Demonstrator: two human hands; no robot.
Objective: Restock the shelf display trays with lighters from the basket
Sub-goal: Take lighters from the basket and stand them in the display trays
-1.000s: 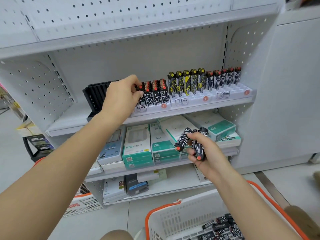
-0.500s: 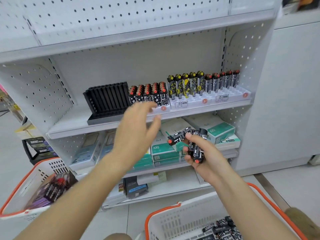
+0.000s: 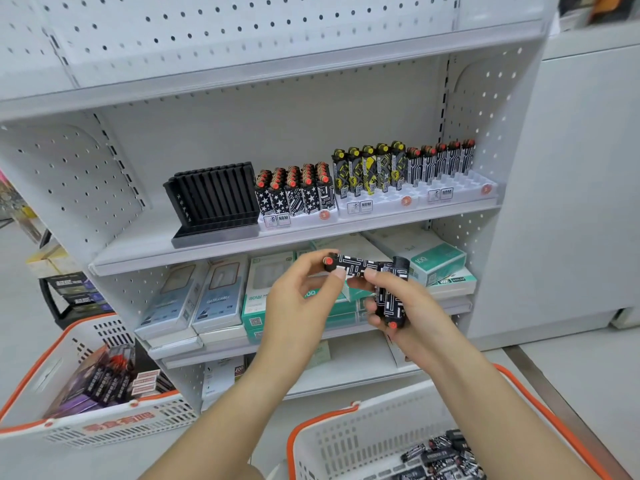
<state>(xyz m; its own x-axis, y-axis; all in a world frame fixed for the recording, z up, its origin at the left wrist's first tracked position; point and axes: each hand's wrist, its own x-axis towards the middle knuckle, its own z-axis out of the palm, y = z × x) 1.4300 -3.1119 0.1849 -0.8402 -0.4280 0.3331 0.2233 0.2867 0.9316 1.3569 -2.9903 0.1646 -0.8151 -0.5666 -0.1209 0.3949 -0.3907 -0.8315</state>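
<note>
The left tray (image 3: 298, 216) is being shown nearly full, while the two trays at its three o'clock (image 3: 415, 199) are still showing empty front slots and lighters are remaining in the basket (image 3: 346, 441). Half a second ago the left hand (image 3: 298, 299) was open in mid-air; now it is being closed on a lighter (image 3: 349, 266) drawn from the bundle (image 3: 393, 299) gripped by the right hand (image 3: 412, 313).

Open air between hands (image 3: 349, 306) and lighter trays (image 3: 381, 206); upper shelf (image 3: 277, 71) overhangs; black rack (image 3: 214, 202) crowds left.
</note>
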